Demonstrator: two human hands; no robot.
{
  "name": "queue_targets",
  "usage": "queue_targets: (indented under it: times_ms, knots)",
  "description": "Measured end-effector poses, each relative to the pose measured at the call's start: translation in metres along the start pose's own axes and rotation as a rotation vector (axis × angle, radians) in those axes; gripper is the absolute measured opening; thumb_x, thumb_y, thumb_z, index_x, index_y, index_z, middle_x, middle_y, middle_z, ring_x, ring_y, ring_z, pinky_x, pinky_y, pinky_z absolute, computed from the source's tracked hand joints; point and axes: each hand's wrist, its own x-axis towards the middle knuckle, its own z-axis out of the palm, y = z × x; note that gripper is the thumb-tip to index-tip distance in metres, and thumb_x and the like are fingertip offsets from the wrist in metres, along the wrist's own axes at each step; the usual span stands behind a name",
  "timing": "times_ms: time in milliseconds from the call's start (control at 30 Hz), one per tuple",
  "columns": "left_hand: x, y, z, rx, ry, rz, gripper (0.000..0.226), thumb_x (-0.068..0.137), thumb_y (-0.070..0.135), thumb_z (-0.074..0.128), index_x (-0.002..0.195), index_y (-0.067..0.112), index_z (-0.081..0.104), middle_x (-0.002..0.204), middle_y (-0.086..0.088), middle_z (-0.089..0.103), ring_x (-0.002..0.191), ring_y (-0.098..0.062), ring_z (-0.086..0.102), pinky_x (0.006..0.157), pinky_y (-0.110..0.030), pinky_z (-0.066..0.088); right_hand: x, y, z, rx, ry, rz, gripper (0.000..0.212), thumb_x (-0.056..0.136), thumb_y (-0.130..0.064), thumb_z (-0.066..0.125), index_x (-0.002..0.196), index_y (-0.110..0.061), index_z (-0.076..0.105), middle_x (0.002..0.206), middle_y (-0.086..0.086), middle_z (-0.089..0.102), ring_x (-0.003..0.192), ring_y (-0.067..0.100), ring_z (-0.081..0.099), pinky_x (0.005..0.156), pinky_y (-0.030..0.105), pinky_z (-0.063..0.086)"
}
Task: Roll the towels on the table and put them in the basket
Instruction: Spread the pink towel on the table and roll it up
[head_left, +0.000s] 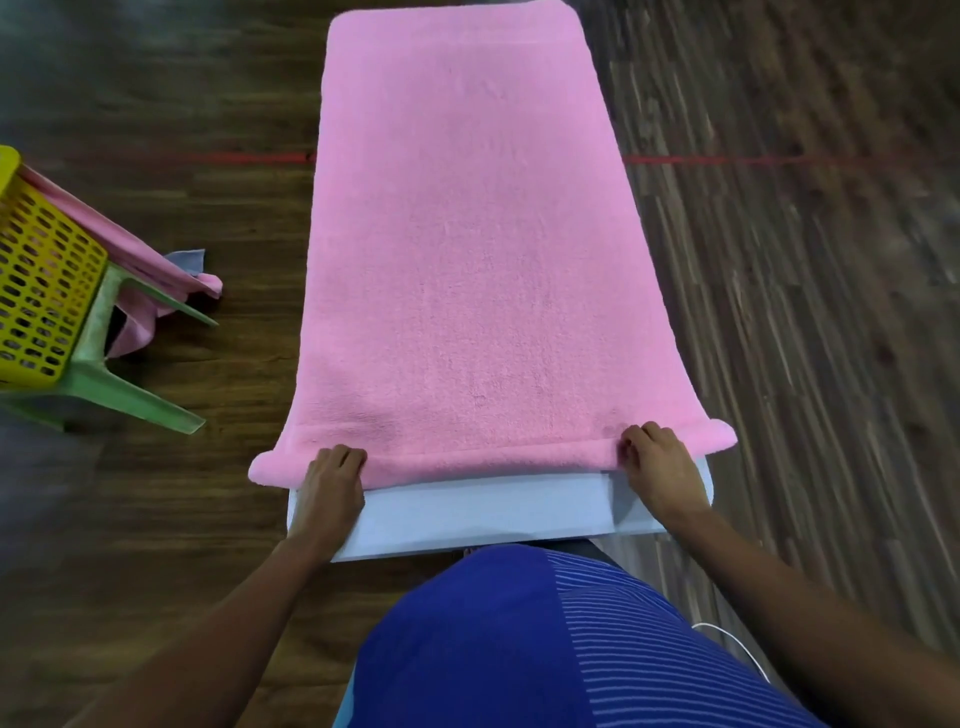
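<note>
A fluffy pink terry towel (467, 234) lies flat along the narrow white table (483, 509), its near edge rolled thin. The left hand (330, 486) and right hand (660, 467) curl their fingers over that roll. Well left, a yellow perforated plastic basket (41, 280) sits on a green plastic stool (104, 384).

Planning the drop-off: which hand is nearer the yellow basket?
Left. The left hand grips the rolled edge of the towel nearest the basket, which sits off to the left; the right hand grips the edge's opposite end.
</note>
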Motion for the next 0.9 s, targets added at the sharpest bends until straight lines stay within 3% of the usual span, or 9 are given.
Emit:
queue_targets:
  times_ms: [167,267,367,467,533,633,767,900]
  knots:
    - [-0.015,-0.004,0.004,0.048,-0.093,0.033,0.051,0.064,-0.007,0.071,0.114,-0.003,0.063,0.109,-0.021,0.064,0.098,-0.037,0.060,0.082,-0.050,0.052,-0.013,0.001,0.008,-0.048,-0.008,-0.066,0.027,0.073,-0.003,0.071,0.098,-0.008,0.062,0.097,0.009,0.066,0.083,0.030,0.059,0.074,0.041,0.049]
    - [-0.009,-0.007,0.002,0.027,-0.071,0.004,0.040,0.072,-0.006,0.068,0.112,-0.001,0.065,0.107,-0.018,0.066,0.097,-0.035,0.061,0.084,-0.049,0.051,-0.004,0.001,0.005,-0.045,-0.015,-0.051,0.023,0.076,-0.005,0.069,0.098,-0.009,0.066,0.094,0.009,0.068,0.083,0.031,0.060,0.073,0.040,0.047]
    - [-0.002,-0.004,-0.004,0.027,-0.075,0.015,0.023,0.078,0.001,0.065,0.100,0.001,0.068,0.094,-0.015,0.069,0.084,-0.032,0.062,0.078,-0.045,0.050,0.007,0.003,-0.005,-0.132,-0.085,-0.050,0.016,0.082,-0.019,0.065,0.096,-0.013,0.068,0.090,0.006,0.069,0.082,0.030,0.058,0.069,0.036,0.036]
    - [0.003,0.001,-0.016,0.067,-0.147,0.049,0.018,0.083,0.017,0.049,0.083,0.008,0.064,0.077,-0.011,0.067,0.071,-0.028,0.057,0.072,-0.043,0.048,0.015,0.005,-0.011,-0.184,-0.202,-0.040,0.024,0.091,-0.028,0.051,0.104,-0.017,0.068,0.100,0.005,0.068,0.094,0.028,0.055,0.077,0.038,0.034]
    - [0.007,0.001,-0.021,0.052,-0.188,0.022,0.016,0.089,0.017,0.047,0.081,0.013,0.060,0.076,-0.009,0.066,0.071,-0.028,0.057,0.077,-0.043,0.046,0.018,0.005,-0.012,-0.195,-0.273,-0.009,0.029,0.095,-0.029,0.043,0.110,-0.019,0.066,0.108,0.005,0.066,0.100,0.026,0.052,0.083,0.038,0.034]
    - [0.010,-0.001,-0.018,0.069,-0.100,-0.042,0.012,0.090,0.014,0.053,0.097,0.011,0.062,0.088,-0.008,0.066,0.081,-0.027,0.055,0.080,-0.043,0.040,0.020,0.004,-0.012,-0.173,-0.167,0.038,0.020,0.089,-0.026,0.054,0.104,-0.018,0.064,0.104,0.004,0.063,0.097,0.027,0.051,0.082,0.040,0.033]
    - [0.009,-0.001,-0.013,0.145,0.036,-0.011,0.012,0.081,0.005,0.067,0.091,0.010,0.062,0.088,-0.009,0.060,0.082,-0.029,0.050,0.071,-0.044,0.041,0.020,0.000,-0.007,-0.012,-0.023,-0.009,0.006,0.081,-0.006,0.064,0.087,-0.008,0.066,0.085,0.010,0.059,0.081,0.034,0.053,0.068,0.039,0.039]
    - [0.005,0.000,-0.007,0.086,0.002,-0.003,0.024,0.075,-0.001,0.068,0.099,0.005,0.064,0.097,-0.012,0.064,0.089,-0.030,0.055,0.074,-0.044,0.049,0.011,-0.004,-0.001,-0.008,-0.014,-0.078,0.018,0.072,-0.002,0.069,0.089,-0.005,0.064,0.088,0.010,0.062,0.077,0.031,0.053,0.064,0.038,0.042]
